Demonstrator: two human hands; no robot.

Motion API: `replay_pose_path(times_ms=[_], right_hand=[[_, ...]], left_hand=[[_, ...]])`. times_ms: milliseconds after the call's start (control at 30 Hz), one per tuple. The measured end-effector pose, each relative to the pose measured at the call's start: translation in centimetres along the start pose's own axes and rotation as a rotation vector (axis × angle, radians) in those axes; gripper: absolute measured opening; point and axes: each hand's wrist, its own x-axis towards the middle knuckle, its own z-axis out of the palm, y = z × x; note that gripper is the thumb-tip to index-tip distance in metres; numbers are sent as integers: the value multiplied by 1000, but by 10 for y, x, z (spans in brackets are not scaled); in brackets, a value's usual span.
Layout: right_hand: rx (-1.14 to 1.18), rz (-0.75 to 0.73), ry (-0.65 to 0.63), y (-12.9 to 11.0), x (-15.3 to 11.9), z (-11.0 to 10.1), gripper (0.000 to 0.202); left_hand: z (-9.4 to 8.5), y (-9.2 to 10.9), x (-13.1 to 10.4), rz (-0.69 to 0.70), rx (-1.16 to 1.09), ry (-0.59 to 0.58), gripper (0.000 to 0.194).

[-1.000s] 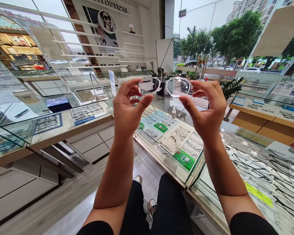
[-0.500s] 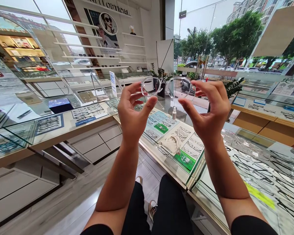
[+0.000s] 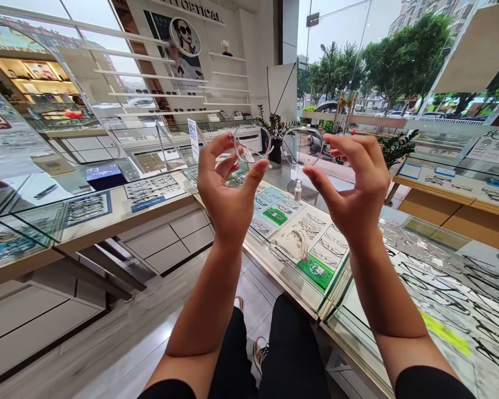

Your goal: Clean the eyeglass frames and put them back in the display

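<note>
Clear-framed eyeglasses (image 3: pixel 303 146) are raised in front of me above the glass display counter, with both round rims facing me. My left hand (image 3: pixel 229 185) pinches the outer edge of the left rim between thumb and fingers. At the right rim's outer edge, my right hand (image 3: pixel 355 180) grips with thumb and fingers. Below them on the counter are a small white spray bottle (image 3: pixel 298 191), a crumpled beige cloth (image 3: pixel 293 244) and a green card (image 3: pixel 315 271).
Rows of glasses (image 3: pixel 432 285) fill the case at the right. Another glass case (image 3: pixel 87 207) runs along the left. A potted plant (image 3: pixel 276 133) stands beyond the counter, before the window. My legs are close to the counter's front edge.
The glasses have tilted slightly, and the left rim has shifted a little to the left. Both hands keep their hold. The surroundings have moved slightly right in view.
</note>
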Motion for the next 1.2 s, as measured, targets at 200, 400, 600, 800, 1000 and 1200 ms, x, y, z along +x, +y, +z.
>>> replay_pose_path(times_ms=[200, 400, 600, 800, 1000, 1200], right_hand=[[42, 31, -3, 5, -1, 2, 45], [168, 15, 71, 5, 1, 6, 41], [321, 154, 6, 20, -1, 11, 45], [485, 221, 68, 31, -2, 21, 40], [477, 202, 136, 24, -3, 22, 41], [516, 214, 125, 22, -5, 21, 36]], left_hand=[[2, 3, 0, 146, 113, 91, 68], [3, 9, 2, 125, 4, 105, 70], [-4, 14, 0, 48, -100, 12, 78], [0, 15, -2, 49, -71, 77, 76], [6, 4, 1, 155, -56, 82, 80], [6, -11, 2, 214, -64, 73, 85]])
